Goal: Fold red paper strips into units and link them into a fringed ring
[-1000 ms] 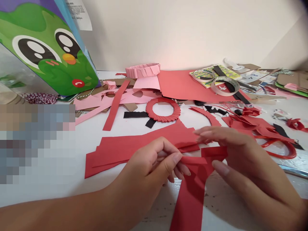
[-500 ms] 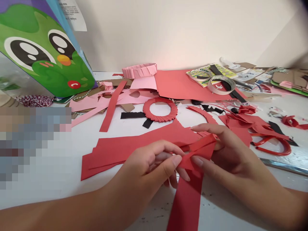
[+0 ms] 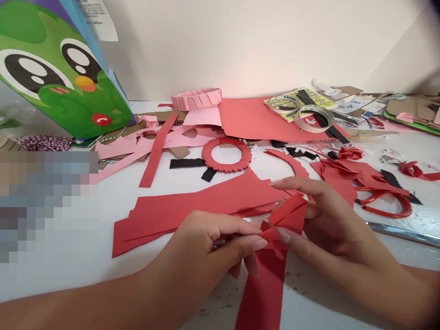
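Hands have closed in toward each other since the earlier frame, and the folded end of the long red paper strip (image 3: 264, 293) now stands up as a stacked, triangular fold between them. Left hand (image 3: 202, 245) is pressed together, its thumb (image 3: 255, 244) and bent fingers pinching the strip's fold from the left. Right hand (image 3: 335, 233) is curved around the other side, with its thumb (image 3: 283, 236) pressing on the fold near the left thumb and its index finger (image 3: 292, 182) reaching over behind it. Strip tail runs down toward the person and hangs over the front of the white table (image 3: 137, 272). Just beyond the hands is a wide red paper offcut (image 3: 195, 208). Farther back are a red pleated paper ring (image 3: 227, 155), black paper strips (image 3: 187, 163), and a loose red strip (image 3: 156, 153) lying on pink paper scraps (image 3: 127, 147). Behind those sit a pink pleated paper band (image 3: 195, 98) and a coral paper sheet (image 3: 261, 119). Right side has red-handled scissors (image 3: 385, 204), a steel ruler (image 3: 402, 233), and two tape rolls (image 3: 314, 118). Green cartoon-face bag (image 3: 58, 68) leans at back left.
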`<state>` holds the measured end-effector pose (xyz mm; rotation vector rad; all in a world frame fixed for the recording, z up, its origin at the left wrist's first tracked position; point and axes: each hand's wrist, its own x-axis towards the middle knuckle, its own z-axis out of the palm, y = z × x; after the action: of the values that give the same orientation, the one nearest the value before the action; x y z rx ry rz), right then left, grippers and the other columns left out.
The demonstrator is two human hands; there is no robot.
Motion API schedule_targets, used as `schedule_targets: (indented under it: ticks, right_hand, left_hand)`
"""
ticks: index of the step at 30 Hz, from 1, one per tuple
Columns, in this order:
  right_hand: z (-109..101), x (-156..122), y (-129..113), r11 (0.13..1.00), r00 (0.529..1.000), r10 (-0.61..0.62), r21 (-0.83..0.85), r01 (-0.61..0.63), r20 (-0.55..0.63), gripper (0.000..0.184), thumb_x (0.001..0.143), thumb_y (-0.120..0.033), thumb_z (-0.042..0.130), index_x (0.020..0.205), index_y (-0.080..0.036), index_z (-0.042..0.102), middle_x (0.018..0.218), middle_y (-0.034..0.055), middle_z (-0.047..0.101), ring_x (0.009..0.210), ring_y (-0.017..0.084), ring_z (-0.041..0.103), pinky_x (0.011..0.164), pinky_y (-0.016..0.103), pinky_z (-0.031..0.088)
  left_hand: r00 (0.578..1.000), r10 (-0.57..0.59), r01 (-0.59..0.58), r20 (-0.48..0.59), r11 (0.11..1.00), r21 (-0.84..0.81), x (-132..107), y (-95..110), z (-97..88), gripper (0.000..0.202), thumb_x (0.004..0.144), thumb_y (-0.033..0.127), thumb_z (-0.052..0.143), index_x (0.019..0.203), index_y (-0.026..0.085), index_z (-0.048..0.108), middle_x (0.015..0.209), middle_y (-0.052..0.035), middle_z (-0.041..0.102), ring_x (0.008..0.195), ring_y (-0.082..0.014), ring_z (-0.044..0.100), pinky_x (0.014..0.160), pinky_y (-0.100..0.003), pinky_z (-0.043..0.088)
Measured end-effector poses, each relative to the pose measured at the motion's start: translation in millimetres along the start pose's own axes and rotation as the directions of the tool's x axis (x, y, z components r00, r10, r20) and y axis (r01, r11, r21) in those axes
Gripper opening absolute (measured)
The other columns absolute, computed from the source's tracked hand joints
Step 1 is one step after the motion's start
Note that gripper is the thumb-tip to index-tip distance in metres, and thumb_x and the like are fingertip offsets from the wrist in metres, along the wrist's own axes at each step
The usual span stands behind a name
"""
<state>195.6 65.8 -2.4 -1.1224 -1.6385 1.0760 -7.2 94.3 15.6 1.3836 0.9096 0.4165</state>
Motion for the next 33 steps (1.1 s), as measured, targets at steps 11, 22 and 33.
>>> schedule_targets:
  ticks: [11,22,33]
  right_hand:
    - [-1.1,0.4,4.9,1.0,1.0,-0.018,-0.004,0.018,0.013,0.053,0.093,-0.013,0.061,0.126,-0.054,0.055,0.092,-0.0067,0.071,0.069,0.013,0.073,0.061,0.02,0.062]
    - [-1.3,6.4,-2.6,0.974,0.992,0.117,0.188,-0.123,0.042,0.036,0.098,-0.02,0.06,0.122,-0.046,0.056,0.077,-0.0088,0.071,0.072,0.012,0.075,0.064,0.016,0.061]
    - [0.6,1.9,1.2,0.992,0.99,0.125,0.009,-0.125,-0.068,0.033,0.093,-0.035,0.068,0.122,-0.041,0.055,0.074,-0.0046,0.068,0.058,0.018,0.069,0.047,0.026,0.059]
  left_hand:
    - [0.999,-0.033,0.034,-0.012,0.998,0.056,1.5,-1.0,3.2,0.024,0.094,0.031,0.059,0.073,0.021,0.06,0.059,0.0079,0.054,0.05,-0.0071,0.04,0.046,-0.019,0.029]
    - [0.998,0.016,-0.009,-0.058,0.995,0.104,-0.1,-2.1,3.7,0.017,0.094,0.027,0.058,0.079,0.022,0.064,0.061,0.008,0.056,0.052,-0.0083,0.044,0.047,-0.02,0.032]
    - [0.995,0.011,-0.002,-0.094,0.995,0.098,0.4,-1.3,5.3,0.004,0.09,0.026,0.063,0.088,0.023,0.064,0.066,0.0076,0.054,0.06,-0.0104,0.047,0.053,-0.021,0.036]
